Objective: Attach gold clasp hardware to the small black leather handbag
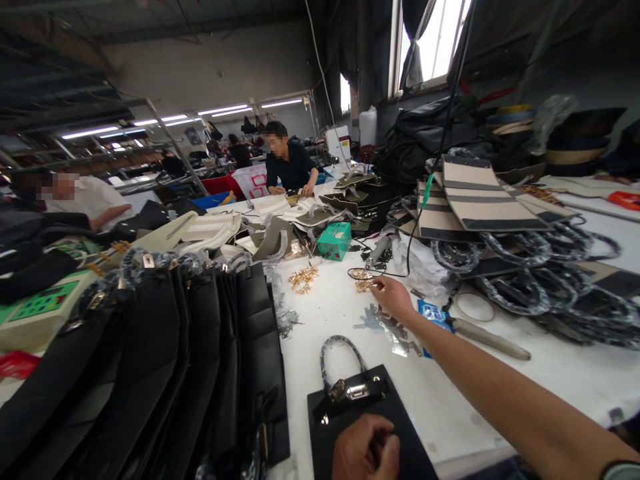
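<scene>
My left hand [366, 448] rests over a black bag panel [400, 433] with its fingers curled and the thumb pressed in; what it holds, if anything, is hidden. The panel lies on the white table and has a plastic-wrapped loop handle [340, 343] and a shiny metal plate [357, 391] near its top edge. My right hand [393, 298] reaches forward to a small pile of gold-coloured metal fittings [361, 285], fingertips pinched at the pile's right side. Whether a fitting is between them is too small to see. Flat silver metal plates [383, 323] lie just below this hand.
Black bag panels [195, 347] stand in a row at left. A second gold fitting pile [303, 280] and a green box [335, 241] lie ahead. Stacked beige-and-black panels [480, 193], a tape roll [474, 307] and a grey-handled tool [493, 338] are at right. A co-worker [290, 163] sits opposite.
</scene>
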### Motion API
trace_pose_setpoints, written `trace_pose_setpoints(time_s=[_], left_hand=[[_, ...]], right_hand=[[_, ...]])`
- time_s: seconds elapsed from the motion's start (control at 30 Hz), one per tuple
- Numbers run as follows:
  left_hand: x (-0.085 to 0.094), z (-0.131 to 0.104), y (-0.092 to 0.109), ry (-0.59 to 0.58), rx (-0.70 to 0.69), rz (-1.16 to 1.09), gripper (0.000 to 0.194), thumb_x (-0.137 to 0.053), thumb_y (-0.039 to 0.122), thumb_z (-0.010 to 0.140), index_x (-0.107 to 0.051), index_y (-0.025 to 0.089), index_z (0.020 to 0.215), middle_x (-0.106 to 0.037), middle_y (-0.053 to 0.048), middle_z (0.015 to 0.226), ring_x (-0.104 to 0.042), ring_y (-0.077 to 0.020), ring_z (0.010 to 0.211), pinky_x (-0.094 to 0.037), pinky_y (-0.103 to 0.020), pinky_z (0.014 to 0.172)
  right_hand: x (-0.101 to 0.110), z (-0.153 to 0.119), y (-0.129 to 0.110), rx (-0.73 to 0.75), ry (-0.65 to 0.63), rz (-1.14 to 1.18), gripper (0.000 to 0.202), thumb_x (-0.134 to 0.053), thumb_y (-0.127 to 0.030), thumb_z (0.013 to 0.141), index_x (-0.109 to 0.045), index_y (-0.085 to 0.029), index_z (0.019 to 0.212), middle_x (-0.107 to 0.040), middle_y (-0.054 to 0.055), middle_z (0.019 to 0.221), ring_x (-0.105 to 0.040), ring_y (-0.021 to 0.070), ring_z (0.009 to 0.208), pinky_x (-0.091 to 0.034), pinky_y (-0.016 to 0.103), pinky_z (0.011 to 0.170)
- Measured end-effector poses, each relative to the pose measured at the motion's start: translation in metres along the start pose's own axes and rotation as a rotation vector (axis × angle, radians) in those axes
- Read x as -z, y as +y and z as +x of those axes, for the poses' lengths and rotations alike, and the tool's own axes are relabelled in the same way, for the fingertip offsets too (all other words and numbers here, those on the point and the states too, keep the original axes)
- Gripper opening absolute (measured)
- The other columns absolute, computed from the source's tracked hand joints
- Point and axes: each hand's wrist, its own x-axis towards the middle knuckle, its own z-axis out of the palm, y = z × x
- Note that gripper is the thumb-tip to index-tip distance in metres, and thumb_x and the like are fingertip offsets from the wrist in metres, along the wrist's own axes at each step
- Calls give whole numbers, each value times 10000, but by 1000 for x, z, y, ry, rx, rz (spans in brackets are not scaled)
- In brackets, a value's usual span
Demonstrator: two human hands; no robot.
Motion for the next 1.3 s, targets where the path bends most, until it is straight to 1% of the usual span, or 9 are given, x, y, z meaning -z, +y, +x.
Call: trace_pose_setpoints(time_s=[0.1,0.23,0.37,0.5,0.6,0.7,0.83,1.03,1.3], left_hand=[[9,0,7,-38,143,-75,137,-617,296,807,-709,199,837,-630,-6,639,-459,-97,508,-344,-222,504],[18,2,19,-30,291,-348,241,-601,397,873,-666,183,963,-632,-23,756,-534,-112,607,-415,-219,546],[21,6,26,52,272,-605,369,-611,444,888,-571,205,1166,-623,-51,972,-591,-116,676,-448,-199,478],[18,6,23,54,264,-631,395,-671,385,862,-584,197,1199,-649,-46,973,-613,-118,693,-501,-208,494],[18,5,22,52,291,-613,355,-679,374,856,-647,164,1141,-686,-42,882,-626,-125,691,-533,-218,532],[20,6,26,38,302,-604,339,-692,366,845,-681,145,1102,-712,-45,854,-640,-122,681,-541,-217,569],[21,7,27,34,312,-617,340,-696,358,844,-673,130,1095,-726,-38,826,-643,-106,634,-546,-225,613],[20,7,25,43,319,-633,343,-711,354,832,-664,125,1084,-727,-38,812,-645,-108,621,-540,-231,616],[19,8,27,36,327,-608,349,-698,380,840,-675,118,1070,-716,-30,756,-637,-113,601,-526,-229,586]], right_hand=[[16,-23,-9,44,13,86,249,-577,-367,866,-703,-211,1014,-729,32,855,-647,177,687,-472,290,673],[41,-87,-29,156,-87,211,185,-596,-358,881,-707,-240,971,-730,6,843,-662,154,681,-518,265,662],[59,-157,-42,330,-204,389,121,-626,-286,892,-695,-245,983,-723,24,917,-662,142,696,-520,247,612],[62,-193,-42,454,-307,408,165,-628,-211,897,-704,-271,1031,-719,25,923,-675,162,802,-537,271,723],[60,-200,-40,471,-364,413,209,-603,-188,914,-703,-283,1071,-718,27,962,-675,169,869,-538,277,775],[60,-202,-37,414,-349,429,198,-635,-230,907,-686,-278,1093,-706,24,940,-667,164,818,-537,276,744],[61,-204,-35,336,-284,427,125,-688,-315,878,-682,-244,980,-695,33,892,-651,167,745,-534,287,694],[59,-207,-37,269,-291,392,83,-696,-329,874,-705,-247,869,-715,23,822,-671,184,761,-532,295,713],[59,-206,-32,420,-255,258,83,-655,-305,909,-701,-251,865,-716,17,822,-668,173,749,-501,282,690]])
